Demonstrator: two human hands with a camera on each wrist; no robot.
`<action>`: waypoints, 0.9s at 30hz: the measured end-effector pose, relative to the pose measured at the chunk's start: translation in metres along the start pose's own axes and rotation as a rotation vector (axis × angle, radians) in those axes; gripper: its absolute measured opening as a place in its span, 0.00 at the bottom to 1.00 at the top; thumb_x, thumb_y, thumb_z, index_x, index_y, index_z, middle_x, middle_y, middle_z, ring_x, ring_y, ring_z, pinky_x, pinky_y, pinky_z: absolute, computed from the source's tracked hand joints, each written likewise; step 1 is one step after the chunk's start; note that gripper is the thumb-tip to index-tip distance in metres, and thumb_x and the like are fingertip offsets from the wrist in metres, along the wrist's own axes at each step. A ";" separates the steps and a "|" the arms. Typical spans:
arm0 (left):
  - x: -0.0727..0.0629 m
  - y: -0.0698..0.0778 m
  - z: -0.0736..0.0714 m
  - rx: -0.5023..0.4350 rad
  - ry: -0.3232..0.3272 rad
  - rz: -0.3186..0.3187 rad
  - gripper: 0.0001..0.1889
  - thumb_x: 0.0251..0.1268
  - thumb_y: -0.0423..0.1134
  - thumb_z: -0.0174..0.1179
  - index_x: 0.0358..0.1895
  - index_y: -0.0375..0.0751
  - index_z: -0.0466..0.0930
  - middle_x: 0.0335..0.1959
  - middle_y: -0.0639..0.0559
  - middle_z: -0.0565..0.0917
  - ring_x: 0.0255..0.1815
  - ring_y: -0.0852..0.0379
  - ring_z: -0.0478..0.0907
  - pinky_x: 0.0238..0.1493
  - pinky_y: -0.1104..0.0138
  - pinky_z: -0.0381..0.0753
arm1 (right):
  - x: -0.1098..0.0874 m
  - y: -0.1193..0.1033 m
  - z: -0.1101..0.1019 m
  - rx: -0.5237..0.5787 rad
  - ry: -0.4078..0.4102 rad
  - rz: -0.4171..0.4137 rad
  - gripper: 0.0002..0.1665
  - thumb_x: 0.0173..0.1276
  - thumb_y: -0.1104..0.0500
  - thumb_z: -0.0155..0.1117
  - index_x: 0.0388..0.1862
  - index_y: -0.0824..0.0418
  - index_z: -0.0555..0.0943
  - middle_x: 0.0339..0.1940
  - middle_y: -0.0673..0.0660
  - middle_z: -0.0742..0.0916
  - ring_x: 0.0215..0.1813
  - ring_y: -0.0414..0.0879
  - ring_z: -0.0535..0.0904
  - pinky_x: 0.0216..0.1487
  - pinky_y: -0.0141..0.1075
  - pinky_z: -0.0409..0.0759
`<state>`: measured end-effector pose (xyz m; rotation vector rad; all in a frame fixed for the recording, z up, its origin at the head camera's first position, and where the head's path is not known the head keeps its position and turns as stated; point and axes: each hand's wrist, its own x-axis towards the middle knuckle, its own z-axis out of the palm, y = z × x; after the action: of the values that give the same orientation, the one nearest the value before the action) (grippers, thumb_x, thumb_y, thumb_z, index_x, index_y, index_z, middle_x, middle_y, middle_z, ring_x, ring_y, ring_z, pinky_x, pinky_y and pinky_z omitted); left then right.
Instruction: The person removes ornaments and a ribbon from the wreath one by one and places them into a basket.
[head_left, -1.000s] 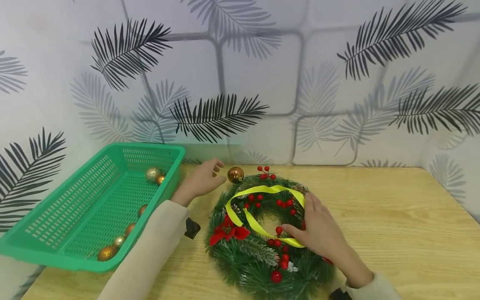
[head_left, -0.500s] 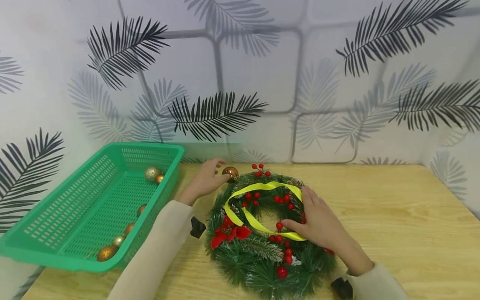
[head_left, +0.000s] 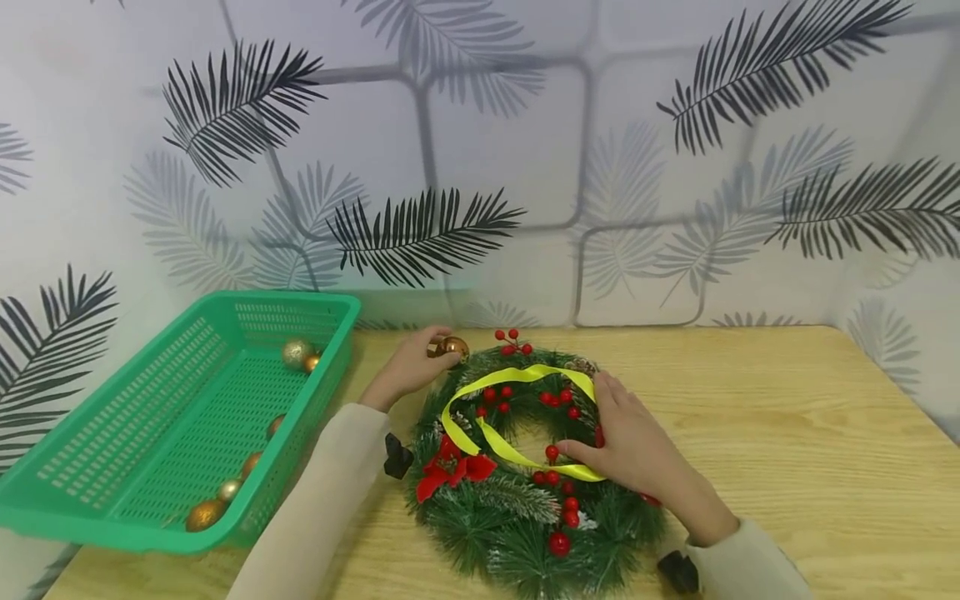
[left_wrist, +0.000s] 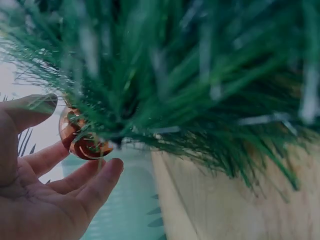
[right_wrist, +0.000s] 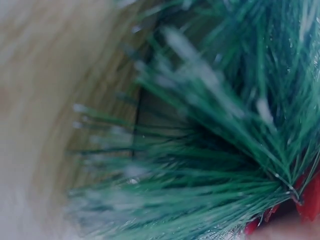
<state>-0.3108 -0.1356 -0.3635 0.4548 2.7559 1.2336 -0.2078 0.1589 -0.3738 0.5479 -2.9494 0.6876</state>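
Observation:
A green pine wreath with red berries, a red flower and pine cones lies on the table. A yellow ribbon is looped over its middle. At the wreath's far left edge my left hand holds a shiny copper bauble, thumb on the near side. The left wrist view shows the thumb and fingers about the bauble, partly hidden by needles. My right hand rests on the wreath's right side, thumb spread inward. Mostly wreath needles fill the right wrist view.
A green plastic basket stands at the left, with several gold and copper baubles inside along its right wall. Wooden tabletop extends to the right of the wreath. Behind the table rises a leaf-patterned wall.
My left hand has come from beside the bauble to hold it, and the bauble has shifted slightly left. My right hand stays on the wreath. The whole head view has drifted a little.

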 end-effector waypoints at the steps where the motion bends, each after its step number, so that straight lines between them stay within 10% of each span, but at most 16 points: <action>1: 0.001 -0.001 0.001 0.000 -0.003 0.000 0.27 0.71 0.41 0.53 0.69 0.34 0.61 0.62 0.35 0.71 0.63 0.37 0.70 0.59 0.49 0.74 | 0.000 0.000 0.000 0.000 0.002 -0.001 0.60 0.61 0.38 0.64 0.73 0.77 0.49 0.73 0.75 0.57 0.74 0.69 0.52 0.71 0.60 0.54; 27: -0.004 -0.005 -0.007 -0.050 0.098 -0.008 0.23 0.66 0.37 0.59 0.61 0.31 0.69 0.55 0.33 0.75 0.52 0.41 0.76 0.48 0.55 0.80 | 0.001 0.001 0.003 -0.021 0.009 0.005 0.61 0.61 0.36 0.63 0.73 0.76 0.49 0.73 0.74 0.58 0.74 0.68 0.52 0.71 0.60 0.55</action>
<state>-0.3096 -0.1457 -0.3627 0.3879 2.7959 1.3551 -0.2088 0.1586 -0.3771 0.5342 -2.9476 0.6573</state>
